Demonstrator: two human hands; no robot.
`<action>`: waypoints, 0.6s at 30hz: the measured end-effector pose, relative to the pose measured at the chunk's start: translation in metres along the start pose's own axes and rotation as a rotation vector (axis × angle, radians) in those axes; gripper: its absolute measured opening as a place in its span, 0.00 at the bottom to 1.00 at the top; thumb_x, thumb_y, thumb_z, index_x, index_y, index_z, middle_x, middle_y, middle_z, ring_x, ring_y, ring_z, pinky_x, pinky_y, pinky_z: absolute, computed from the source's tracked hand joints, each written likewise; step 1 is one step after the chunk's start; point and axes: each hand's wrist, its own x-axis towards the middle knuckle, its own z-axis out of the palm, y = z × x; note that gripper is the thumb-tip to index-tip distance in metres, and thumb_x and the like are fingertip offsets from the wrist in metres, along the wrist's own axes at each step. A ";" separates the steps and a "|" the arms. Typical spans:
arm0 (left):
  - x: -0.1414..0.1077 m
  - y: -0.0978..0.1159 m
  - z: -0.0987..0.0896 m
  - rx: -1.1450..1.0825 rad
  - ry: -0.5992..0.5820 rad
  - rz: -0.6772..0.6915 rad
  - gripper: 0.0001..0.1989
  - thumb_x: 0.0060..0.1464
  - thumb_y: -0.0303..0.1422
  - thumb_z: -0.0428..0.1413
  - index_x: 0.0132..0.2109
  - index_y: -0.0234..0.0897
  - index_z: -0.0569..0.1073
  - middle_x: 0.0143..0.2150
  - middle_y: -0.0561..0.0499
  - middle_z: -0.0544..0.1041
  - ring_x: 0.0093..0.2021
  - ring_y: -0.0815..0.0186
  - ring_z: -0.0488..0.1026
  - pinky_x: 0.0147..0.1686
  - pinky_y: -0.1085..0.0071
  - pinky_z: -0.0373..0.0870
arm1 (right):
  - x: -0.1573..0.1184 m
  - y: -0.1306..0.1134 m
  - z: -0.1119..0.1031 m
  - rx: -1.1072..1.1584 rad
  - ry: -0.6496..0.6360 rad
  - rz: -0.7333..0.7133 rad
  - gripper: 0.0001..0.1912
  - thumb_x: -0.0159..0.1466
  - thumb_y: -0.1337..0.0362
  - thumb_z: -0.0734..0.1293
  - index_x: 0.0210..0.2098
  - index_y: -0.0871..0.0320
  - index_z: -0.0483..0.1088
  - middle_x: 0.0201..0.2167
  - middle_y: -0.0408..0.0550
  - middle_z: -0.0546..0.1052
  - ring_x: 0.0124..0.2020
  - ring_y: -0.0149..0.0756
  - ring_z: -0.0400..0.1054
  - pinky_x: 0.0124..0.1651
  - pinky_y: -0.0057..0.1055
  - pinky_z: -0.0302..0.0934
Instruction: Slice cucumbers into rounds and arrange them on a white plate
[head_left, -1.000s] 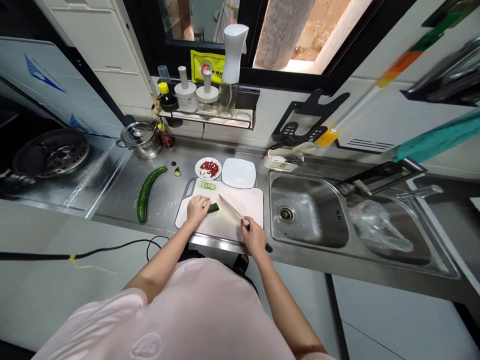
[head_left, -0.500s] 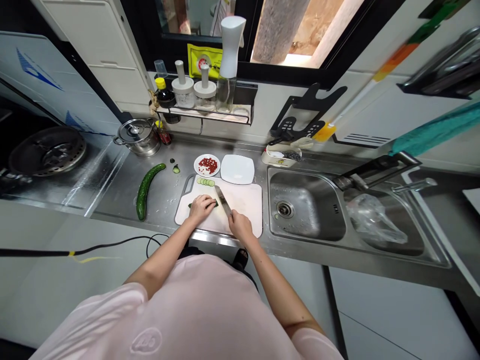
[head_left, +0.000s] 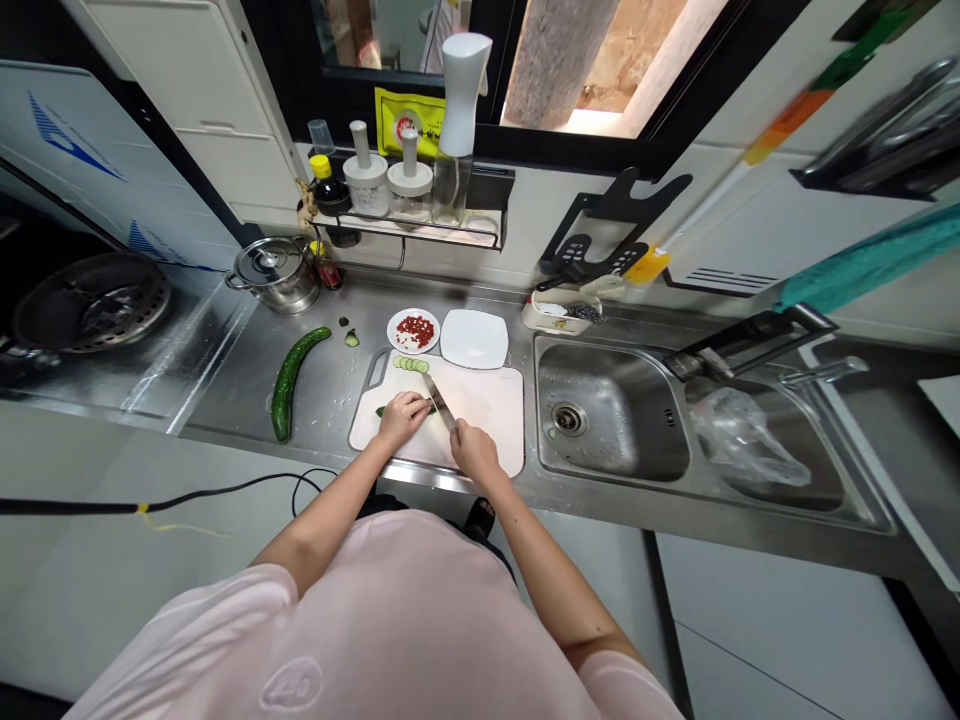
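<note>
My left hand (head_left: 403,419) presses down on a dark green cucumber piece (head_left: 430,407), which lies mostly hidden beneath it on a white plastic cutting board (head_left: 484,415). My right hand (head_left: 474,453) grips a kitchen knife (head_left: 440,403), its blade angled up the board, close to my left fingertips and against the cucumber. Thin cucumber slices (head_left: 410,365) lie in a row at the board's far edge. A long, curved whole cucumber (head_left: 290,384) rests on the steel counter (head_left: 330,315), left of the board.
Beyond the board sit a round plate of chopped red chili (head_left: 415,331) and a white square plate (head_left: 474,339). A steel pot (head_left: 274,275) stands at the back left. A steel sink (head_left: 611,408) lies to the right, with a plastic bag (head_left: 739,438) in its second basin.
My right hand has brought the knife leftward, from beside the cucumber piece to against it, near my left fingers. My left hand now covers more of the piece. The view has shifted slightly.
</note>
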 end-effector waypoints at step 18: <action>0.000 0.002 -0.001 0.019 -0.009 0.005 0.10 0.60 0.35 0.50 0.42 0.43 0.77 0.39 0.49 0.75 0.40 0.66 0.70 0.42 0.67 0.67 | -0.002 -0.005 -0.003 -0.019 -0.068 0.019 0.12 0.69 0.65 0.52 0.46 0.59 0.62 0.38 0.55 0.76 0.40 0.41 0.71 0.38 0.30 0.56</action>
